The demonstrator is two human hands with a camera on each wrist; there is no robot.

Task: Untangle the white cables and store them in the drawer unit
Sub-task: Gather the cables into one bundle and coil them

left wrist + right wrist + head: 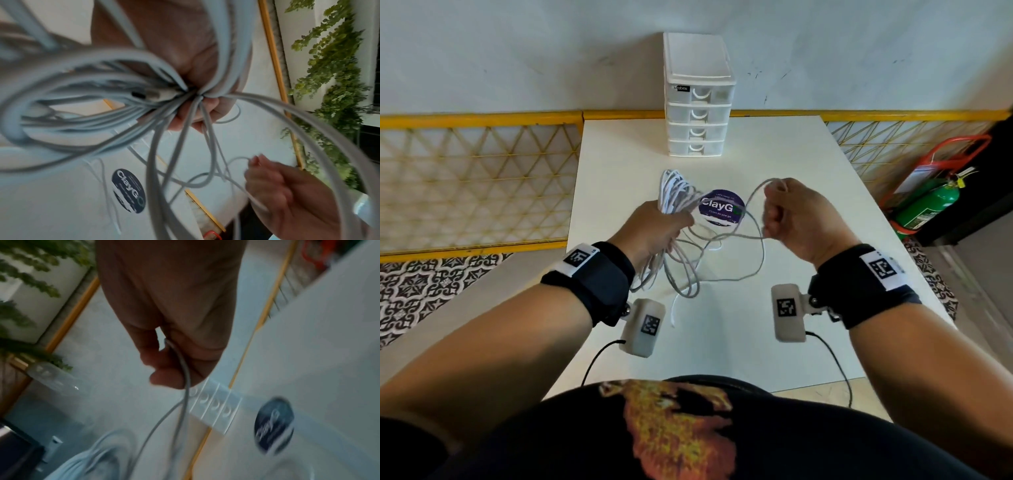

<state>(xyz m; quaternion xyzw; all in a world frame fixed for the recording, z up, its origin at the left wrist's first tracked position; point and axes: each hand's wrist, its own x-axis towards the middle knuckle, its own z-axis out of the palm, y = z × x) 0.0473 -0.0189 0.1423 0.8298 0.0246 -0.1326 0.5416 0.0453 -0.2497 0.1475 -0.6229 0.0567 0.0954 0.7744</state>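
The white cables (pixel 678 202) hang as a tangled bundle above the middle of the worktop (pixel 808 164), clamped in your left hand (pixel 650 233), while your right hand (pixel 801 219) at 3 o'clock of it pinches one loose loop. The drawer unit (pixel 698 99) stands at 12 o'clock by the wall, drawers all closed, with a round purple sticker (pixel 720 207) on the worktop between your hands.

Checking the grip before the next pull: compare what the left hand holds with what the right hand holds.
The left hand grips a thick bundle of white cables with many loops; the right hand pinches one single strand. The bundle hangs down below the left hand; the strand arches up from it to the right hand. Both are white cable held above the table, joined in one tangle.
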